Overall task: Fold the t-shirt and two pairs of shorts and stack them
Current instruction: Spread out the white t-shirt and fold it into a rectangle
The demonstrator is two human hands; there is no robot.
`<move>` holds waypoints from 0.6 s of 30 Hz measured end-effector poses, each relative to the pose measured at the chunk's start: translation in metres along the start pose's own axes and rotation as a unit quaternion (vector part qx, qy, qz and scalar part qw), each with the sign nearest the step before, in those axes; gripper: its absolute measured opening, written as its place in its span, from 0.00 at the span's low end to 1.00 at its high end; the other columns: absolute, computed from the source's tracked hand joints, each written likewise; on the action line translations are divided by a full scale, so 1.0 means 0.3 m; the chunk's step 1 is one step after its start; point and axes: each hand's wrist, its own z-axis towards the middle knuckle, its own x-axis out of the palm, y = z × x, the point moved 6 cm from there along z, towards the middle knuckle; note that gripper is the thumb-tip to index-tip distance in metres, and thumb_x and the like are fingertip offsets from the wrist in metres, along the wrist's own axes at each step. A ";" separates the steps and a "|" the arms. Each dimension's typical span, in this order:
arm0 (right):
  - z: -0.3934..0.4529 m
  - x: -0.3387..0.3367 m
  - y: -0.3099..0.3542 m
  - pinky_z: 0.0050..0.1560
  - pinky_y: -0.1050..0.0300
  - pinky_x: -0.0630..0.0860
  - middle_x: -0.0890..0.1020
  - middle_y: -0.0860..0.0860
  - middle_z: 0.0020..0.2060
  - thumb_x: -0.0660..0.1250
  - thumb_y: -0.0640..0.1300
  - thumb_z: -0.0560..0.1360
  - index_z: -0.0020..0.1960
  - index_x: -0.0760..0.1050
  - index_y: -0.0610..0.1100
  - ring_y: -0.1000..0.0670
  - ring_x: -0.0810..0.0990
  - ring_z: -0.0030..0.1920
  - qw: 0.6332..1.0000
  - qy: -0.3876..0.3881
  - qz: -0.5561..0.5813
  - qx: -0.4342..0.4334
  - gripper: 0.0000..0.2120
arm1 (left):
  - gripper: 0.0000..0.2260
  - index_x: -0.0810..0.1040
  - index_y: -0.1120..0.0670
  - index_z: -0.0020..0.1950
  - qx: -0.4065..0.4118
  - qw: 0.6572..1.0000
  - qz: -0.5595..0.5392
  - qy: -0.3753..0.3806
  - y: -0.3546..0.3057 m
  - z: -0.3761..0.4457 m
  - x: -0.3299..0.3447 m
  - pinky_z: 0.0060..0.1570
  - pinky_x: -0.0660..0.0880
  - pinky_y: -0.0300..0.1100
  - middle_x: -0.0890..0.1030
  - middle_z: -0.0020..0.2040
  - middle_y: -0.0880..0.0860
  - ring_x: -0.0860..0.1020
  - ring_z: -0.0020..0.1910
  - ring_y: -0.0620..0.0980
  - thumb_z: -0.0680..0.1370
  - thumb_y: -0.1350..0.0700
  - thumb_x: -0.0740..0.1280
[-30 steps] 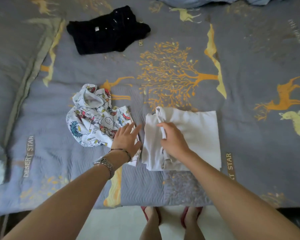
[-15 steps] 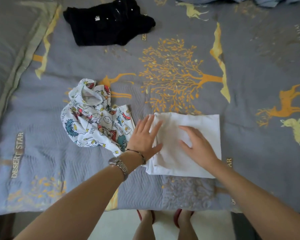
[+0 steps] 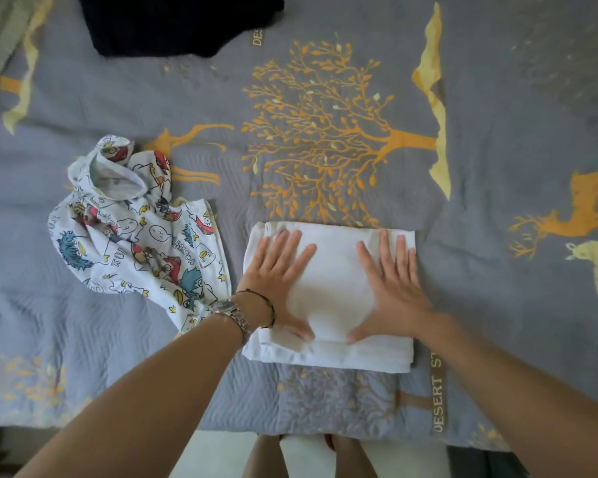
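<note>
Head view: we look down on a grey printed bedspread [image 3: 325, 46] with both our hands flat on a folded white garment [image 3: 332, 298].
Grip, left: our left hand [image 3: 277, 281] lies spread, palm down, on the left half of the white fold, holding nothing.
Grip, right: our right hand [image 3: 387, 284] lies spread the same way on the right half, holding nothing.
Next piece: the cartoon-print garment [image 3: 135, 236] lies crumpled just left of the white fold, its edge under our left wrist; we judge the left hand nearer.
Axis: its long axis runs from far-left to near-right.
Third piece: a dark garment [image 3: 173, 25] lies well apart at the far edge, partly cut off.
Writing: "DESERT ST…" reads on a woven strip [image 3: 437, 391] by the right forearm; the print's lettering is too small to read.
</note>
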 end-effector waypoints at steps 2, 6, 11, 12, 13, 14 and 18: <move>0.012 0.006 0.000 0.69 0.38 0.27 0.22 0.43 0.69 0.63 0.81 0.42 0.69 0.20 0.54 0.38 0.19 0.67 1.000 0.014 0.007 -0.001 0.74 | 0.65 0.23 0.49 0.69 -0.013 1.000 0.005 0.014 0.000 0.017 0.011 0.70 0.32 0.58 0.27 0.72 0.56 0.28 0.71 0.57 0.49 0.18 0.54; 0.024 -0.009 0.003 0.68 0.36 0.26 0.20 0.42 0.67 0.67 0.78 0.44 0.66 0.17 0.54 0.37 0.18 0.66 0.998 0.064 -0.006 0.002 0.74 | 0.66 0.23 0.49 0.68 -0.023 0.998 0.020 0.053 -0.013 0.018 0.006 0.71 0.32 0.59 0.24 0.69 0.55 0.28 0.72 0.57 0.50 0.20 0.60; -0.006 -0.105 0.033 0.72 0.37 0.45 0.30 0.38 0.72 0.73 0.64 0.62 0.74 0.29 0.52 0.33 0.36 0.74 0.990 0.125 -0.062 0.012 0.61 | 0.47 0.42 0.50 0.76 -0.033 0.998 -0.025 0.052 -0.022 -0.033 -0.105 0.74 0.43 0.52 0.43 0.77 0.54 0.44 0.76 0.55 0.68 0.33 0.65; -0.014 -0.147 0.048 0.71 0.40 0.54 0.38 0.37 0.75 0.71 0.59 0.67 0.76 0.36 0.51 0.35 0.46 0.75 0.991 0.114 -0.069 0.017 0.53 | 0.39 0.51 0.51 0.76 -0.033 0.998 -0.047 0.038 -0.006 -0.049 -0.138 0.74 0.49 0.49 0.51 0.77 0.54 0.51 0.76 0.54 0.72 0.38 0.65; -0.019 -0.196 0.068 0.67 0.44 0.61 0.50 0.38 0.75 0.68 0.55 0.71 0.75 0.45 0.49 0.38 0.57 0.73 0.993 0.083 -0.081 0.016 0.43 | 0.31 0.61 0.51 0.73 -0.034 0.997 -0.064 0.009 0.015 -0.069 -0.176 0.72 0.56 0.47 0.60 0.74 0.54 0.60 0.73 0.53 0.74 0.43 0.65; -0.021 -0.246 0.094 0.63 0.47 0.66 0.61 0.41 0.71 0.65 0.50 0.74 0.72 0.54 0.46 0.41 0.65 0.69 0.994 0.038 -0.100 0.009 0.32 | 0.25 0.70 0.51 0.67 -0.037 0.997 -0.054 -0.032 0.045 -0.095 -0.215 0.66 0.64 0.47 0.70 0.68 0.55 0.69 0.67 0.53 0.72 0.46 0.68; -0.009 -0.377 0.211 0.56 0.53 0.70 0.76 0.47 0.60 0.61 0.41 0.74 0.64 0.66 0.45 0.45 0.73 0.62 0.990 -0.072 -0.123 -0.014 0.18 | 0.11 0.81 0.51 0.39 -0.134 0.982 -0.026 -0.128 0.249 -0.206 -0.286 0.38 0.78 0.42 0.83 0.38 0.50 0.81 0.38 0.51 0.59 0.53 0.74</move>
